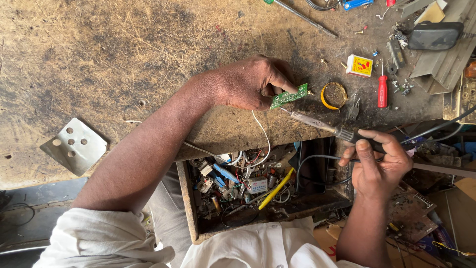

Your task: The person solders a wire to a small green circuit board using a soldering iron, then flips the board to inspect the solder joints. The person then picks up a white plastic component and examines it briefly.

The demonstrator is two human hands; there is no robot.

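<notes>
One circuit board, one soldering iron

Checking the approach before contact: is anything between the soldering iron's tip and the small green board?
Nothing visible. The soldering iron in the right hand has open bench between its tip and the green circuit board, which the left hand holds.

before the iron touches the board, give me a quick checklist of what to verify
1. Left hand grips the green circuit board by its edge: ok.
2. Right hand holds the soldering iron by its dark handle: ok.
3. Tip aimed at the board's lower edge: ok.
4. Tip hot: cannot tell.
5. White wire joined to the board: cannot tell.
6. Open drawer of loose parts lies under the iron: not ok.
</notes>
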